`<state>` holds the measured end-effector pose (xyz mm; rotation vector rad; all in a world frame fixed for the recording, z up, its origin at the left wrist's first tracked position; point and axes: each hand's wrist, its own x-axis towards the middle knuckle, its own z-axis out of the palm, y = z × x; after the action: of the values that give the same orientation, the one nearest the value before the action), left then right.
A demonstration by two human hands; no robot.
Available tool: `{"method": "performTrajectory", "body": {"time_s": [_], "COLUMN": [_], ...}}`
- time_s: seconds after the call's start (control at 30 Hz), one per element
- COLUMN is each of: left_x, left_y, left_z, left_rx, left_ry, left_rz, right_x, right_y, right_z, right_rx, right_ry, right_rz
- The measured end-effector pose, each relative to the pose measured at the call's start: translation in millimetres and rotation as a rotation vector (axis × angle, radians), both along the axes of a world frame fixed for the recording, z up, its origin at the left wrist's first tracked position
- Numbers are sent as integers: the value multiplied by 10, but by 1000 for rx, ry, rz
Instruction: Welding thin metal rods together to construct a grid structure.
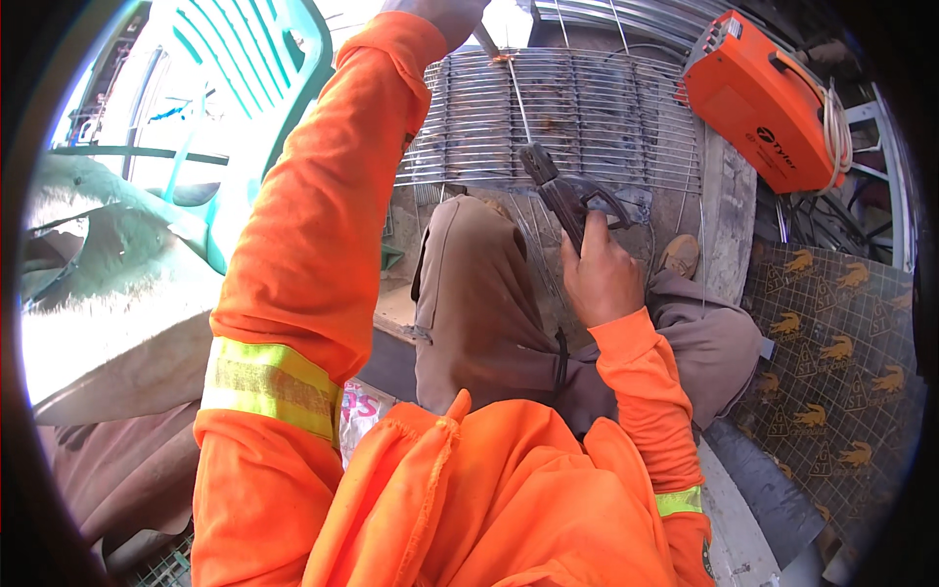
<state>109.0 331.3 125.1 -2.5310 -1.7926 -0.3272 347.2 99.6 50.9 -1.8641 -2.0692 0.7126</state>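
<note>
My right hand (pixel 602 272) is closed round the dark handle of a welding electrode holder (pixel 559 196). From its jaws a thin welding rod (pixel 520 103) runs up to the far part of a metal bar grille (pixel 587 117). An orange spot shows where the rod's tip meets the bars. Stretched forward, my left hand (pixel 445 15) is partly cut off by the top edge. A short grey bar-like piece (pixel 485 41) sticks out beside it, close to the rod's tip; its kind is unclear, and the fingers are mostly hidden.
An orange welding machine (pixel 758 108) with a coiled pale cable stands at the far right. Patterned dark board (pixel 831 372) lies at right. A green plastic chair (pixel 293 98) and draped cloth or sheet (pixel 117 323) are at left. Metal lengths (pixel 646 20) lie beyond the grille.
</note>
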Motion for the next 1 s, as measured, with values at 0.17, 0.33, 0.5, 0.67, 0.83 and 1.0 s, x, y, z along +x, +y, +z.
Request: {"method": "performTrajectory", "body": {"time_s": [0.17,0.33,0.5,0.67,0.83,1.0], "left_x": [-427,-758,63,-107,-21,17], "left_y": [534,566,-143,-211,-241,-233], "left_z": [-780,-715,137,223,239,240], "left_rx": [348,244,155,145,62,21], "left_ry": [46,-345,109,262,126,-14], "left_rz": [-214,-251,-15,-39,45,110], "right_x": [103,34,109,44,75,70], "right_y": [67,65,19,43,28,28], "right_z": [-134,-156,-111,-157,-175,-200], "right_rx": [-47,-240,158,202,113,114], "right_ry": [508,687,403,398,367,312], "right_rz": [-245,-229,-168,-107,-123,-105]}}
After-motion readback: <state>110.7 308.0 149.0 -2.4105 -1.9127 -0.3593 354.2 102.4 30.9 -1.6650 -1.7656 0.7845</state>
